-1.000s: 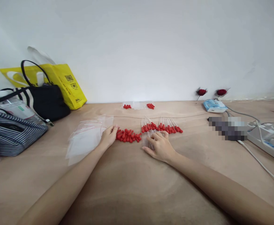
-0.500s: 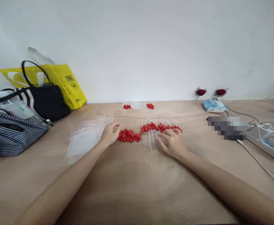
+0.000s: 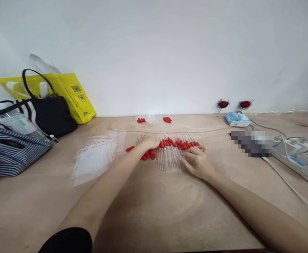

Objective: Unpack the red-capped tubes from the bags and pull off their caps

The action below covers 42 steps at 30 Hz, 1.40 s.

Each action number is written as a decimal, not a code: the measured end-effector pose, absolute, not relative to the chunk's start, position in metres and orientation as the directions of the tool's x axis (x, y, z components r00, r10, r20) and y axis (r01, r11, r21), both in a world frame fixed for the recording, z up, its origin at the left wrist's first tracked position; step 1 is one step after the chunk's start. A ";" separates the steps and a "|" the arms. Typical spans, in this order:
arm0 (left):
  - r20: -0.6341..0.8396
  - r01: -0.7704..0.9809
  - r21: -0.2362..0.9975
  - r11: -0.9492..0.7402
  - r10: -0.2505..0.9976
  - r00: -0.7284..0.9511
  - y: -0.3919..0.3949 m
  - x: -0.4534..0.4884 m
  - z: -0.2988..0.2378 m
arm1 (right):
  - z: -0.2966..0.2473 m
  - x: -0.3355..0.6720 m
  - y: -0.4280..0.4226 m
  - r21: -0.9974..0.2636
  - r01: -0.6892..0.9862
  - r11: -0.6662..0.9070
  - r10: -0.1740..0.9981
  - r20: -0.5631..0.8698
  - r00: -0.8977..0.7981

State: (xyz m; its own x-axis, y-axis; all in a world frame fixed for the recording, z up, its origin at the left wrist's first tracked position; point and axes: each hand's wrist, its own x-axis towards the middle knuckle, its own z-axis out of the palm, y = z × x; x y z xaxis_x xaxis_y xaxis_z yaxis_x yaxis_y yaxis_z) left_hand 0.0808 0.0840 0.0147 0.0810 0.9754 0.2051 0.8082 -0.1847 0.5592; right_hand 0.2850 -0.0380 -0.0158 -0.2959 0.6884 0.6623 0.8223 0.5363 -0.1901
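A row of clear glass droppers with red rubber bulbs [image 3: 173,149] lies on the wooden table [image 3: 154,203]. My left hand [image 3: 149,142] rests over a pile of loose red bulbs [image 3: 148,155], beside the row's left end, fingers curled loosely. One stray red bulb [image 3: 129,148] lies to its left. My right hand [image 3: 196,160] lies on the droppers' right side, fingers bent and pressing on the tubes. Whether either hand grips anything is not visible.
Clear zip bags [image 3: 96,156] lie left of the hands. Handbags [image 3: 24,133] and a yellow bag [image 3: 72,95] sit at far left. Two small packed bags of droppers [image 3: 154,119] lie near the wall. A power strip with cables [image 3: 299,158] and a blue box [image 3: 237,119] are at right.
My left hand has slid right across the loose bulbs toward the dropper row, leaving one bulb behind. My right hand moved right along the droppers.
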 end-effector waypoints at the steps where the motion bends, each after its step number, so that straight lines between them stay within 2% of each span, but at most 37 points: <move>1: 0.178 0.822 0.548 -0.153 0.982 0.064 0.086 0.082 0.014 | -0.014 0.287 -0.039 -0.186 0.810 0.556 0.698 0.634 -0.334; 4: 0.111 0.865 0.495 -0.084 0.993 0.034 0.087 0.082 0.017 | -0.010 0.292 -0.041 -0.131 0.784 0.607 0.705 0.544 -0.455; 8: 0.097 0.876 0.470 -0.107 0.993 0.069 0.079 0.075 0.036 | -0.011 0.298 -0.037 -0.042 0.787 0.616 0.700 0.487 -0.522; 12: 0.174 0.850 0.474 -0.228 0.971 0.163 0.057 0.063 0.060 | -0.016 0.300 -0.029 -0.034 0.816 0.576 0.725 0.483 -0.492; 16: 0.366 0.750 0.494 -0.440 0.888 0.279 0.016 0.050 0.063 | -0.019 0.301 -0.022 -0.022 0.814 0.580 0.720 0.480 -0.501; 18: 0.359 0.652 0.554 -0.518 0.855 0.375 -0.004 0.042 0.055 | -0.020 0.302 -0.020 -0.013 0.812 0.584 0.712 0.487 -0.505; 21: 0.338 0.621 0.558 -0.550 0.834 0.435 -0.024 0.031 0.039 | -0.021 0.303 -0.018 0.002 0.808 0.589 0.694 0.510 -0.507; 25: 0.392 0.653 0.461 -0.601 0.798 0.458 -0.027 0.021 0.018 | -0.020 0.300 -0.022 -0.025 0.812 0.583 0.673 0.575 -0.465; 29: 0.500 0.634 0.304 -0.712 0.685 0.530 -0.023 0.022 0.000 | -0.016 0.287 -0.033 -0.082 0.808 0.583 0.629 0.676 -0.385; 34: 0.568 0.584 0.147 -0.798 0.551 0.611 -0.025 0.032 -0.009 | -0.013 0.261 -0.044 -0.013 0.775 0.631 0.567 0.690 -0.450; 38: 0.599 0.562 0.086 -0.823 0.493 0.630 -0.027 0.040 -0.008 | -0.014 0.245 -0.044 -0.013 0.753 0.658 0.542 0.701 -0.463; 42: 0.612 0.548 0.080 -0.832 0.475 0.632 -0.027 0.043 -0.007 | -0.016 0.240 -0.042 -0.018 0.711 0.703 0.499 0.725 -0.475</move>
